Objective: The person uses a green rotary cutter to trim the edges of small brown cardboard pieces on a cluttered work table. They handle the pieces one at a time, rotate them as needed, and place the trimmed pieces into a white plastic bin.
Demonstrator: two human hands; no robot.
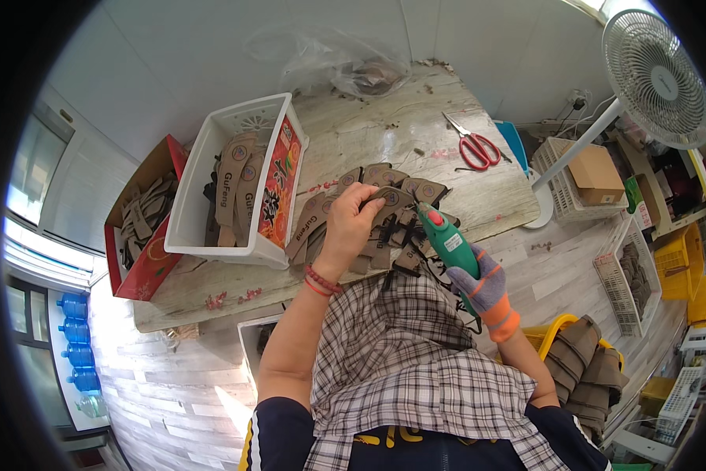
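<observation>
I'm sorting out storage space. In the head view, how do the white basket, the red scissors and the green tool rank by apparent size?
1. White basket, by far the largest.
2. Green tool and red scissors look alike; the tool is nearer the camera, so I won't rank them.

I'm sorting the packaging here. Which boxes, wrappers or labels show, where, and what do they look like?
Red carton: table's left edge, open, holds brown tags.
Printed wrapper: on the white basket's right side, red with bright pictures.
Cardboard box: in a crate at right, plain brown.
White label: on the green tool in the right hand.
</observation>
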